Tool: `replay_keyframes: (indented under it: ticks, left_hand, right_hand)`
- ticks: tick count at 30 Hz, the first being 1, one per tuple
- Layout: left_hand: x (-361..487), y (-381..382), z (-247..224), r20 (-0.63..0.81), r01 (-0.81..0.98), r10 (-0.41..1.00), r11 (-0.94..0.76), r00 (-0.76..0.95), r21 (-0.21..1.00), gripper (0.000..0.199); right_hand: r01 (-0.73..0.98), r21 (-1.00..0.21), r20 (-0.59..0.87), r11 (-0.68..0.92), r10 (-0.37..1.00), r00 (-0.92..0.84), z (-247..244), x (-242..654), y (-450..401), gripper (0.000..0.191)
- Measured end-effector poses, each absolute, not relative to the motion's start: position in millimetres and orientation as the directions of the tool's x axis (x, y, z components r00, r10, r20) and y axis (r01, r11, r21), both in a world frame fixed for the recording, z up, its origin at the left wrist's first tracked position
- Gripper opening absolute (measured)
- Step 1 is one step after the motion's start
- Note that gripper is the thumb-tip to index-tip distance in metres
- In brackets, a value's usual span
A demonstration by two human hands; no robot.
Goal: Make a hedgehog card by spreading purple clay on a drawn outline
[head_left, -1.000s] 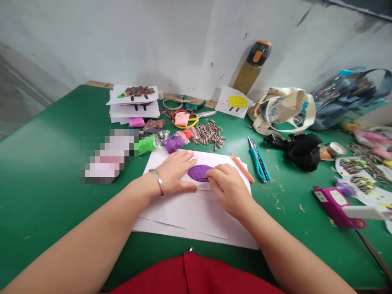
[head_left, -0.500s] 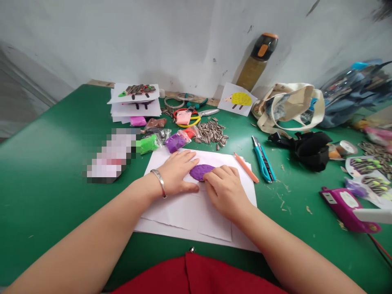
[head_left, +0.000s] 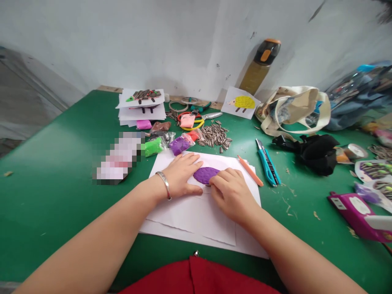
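Observation:
A flat oval of purple clay [head_left: 206, 175] lies on a stack of white paper [head_left: 190, 216] in front of me. My left hand [head_left: 183, 173] rests flat on the paper at the oval's left, its fingers spread and a silver bangle on the wrist. At the oval's lower right edge, my right hand [head_left: 231, 194] is closed, with curled fingertips touching the clay. A small dark sliver shows by those fingertips; what they hold, if anything, is hidden.
Behind the paper lie bagged clay [head_left: 181, 143], sunflower seeds [head_left: 214, 134], scissors [head_left: 196, 120] and finished hedgehog pictures [head_left: 142, 98]. An orange pen [head_left: 250, 170] and a teal utility knife [head_left: 268, 163] lie to the right. Farther right are a purple glue gun [head_left: 352, 212] and a cloth bag [head_left: 294, 110].
The whole view has shifted slightly, so things appear a little farther right and lower. Both hands keep nearly the same place around the purple oval.

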State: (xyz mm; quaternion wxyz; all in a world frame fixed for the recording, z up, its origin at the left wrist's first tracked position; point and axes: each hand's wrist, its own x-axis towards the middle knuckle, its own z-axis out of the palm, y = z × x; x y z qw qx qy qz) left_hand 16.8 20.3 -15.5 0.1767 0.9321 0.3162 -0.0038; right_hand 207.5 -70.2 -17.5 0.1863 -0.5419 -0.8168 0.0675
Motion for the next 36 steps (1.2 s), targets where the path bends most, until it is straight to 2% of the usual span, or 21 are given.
replay_keyframes:
  ticks: [8, 12, 17, 21, 27, 36]
  left_hand:
    - [17.6, 20.7, -13.8, -0.134, 0.597, 0.589, -0.733, 0.797, 0.327, 0.081]
    - [18.1, 20.9, -13.1, -0.133, 0.598, 0.591, -0.732, 0.796, 0.326, 0.080]
    - [18.3, 21.1, -13.3, -0.129, 0.596, 0.589, -0.736, 0.798, 0.322, 0.078]
    - [17.8, 21.3, -14.6, -0.124, 0.598, 0.595, -0.729, 0.794, 0.333, 0.080]
    - [17.1, 22.1, -14.7, -0.148, 0.606, 0.595, -0.723, 0.790, 0.332, 0.081]
    - [18.2, 22.2, -12.9, -0.165, 0.612, 0.595, -0.720, 0.787, 0.325, 0.082]
  right_hand:
    - [0.856, -0.314, 0.207, 0.411, 0.909, -0.361, -16.8, 217.5, -65.2, 0.019]
    - [0.862, -0.300, 0.150, 0.408, 0.913, -0.379, -10.5, 221.2, -66.1, 0.019]
    - [0.910, -0.213, 0.096, 0.356, 0.934, -0.343, -1.2, 227.7, -64.4, 0.020]
    - [0.896, -0.236, 0.045, 0.376, 0.925, -0.376, 2.4, 232.0, -63.4, 0.020]
    - [0.901, -0.196, 0.088, 0.388, 0.922, -0.378, -0.3, 243.6, -61.7, 0.024]
    - [0.849, -0.264, 0.062, 0.457, 0.887, -0.458, -0.6, 255.7, -56.5, 0.024]
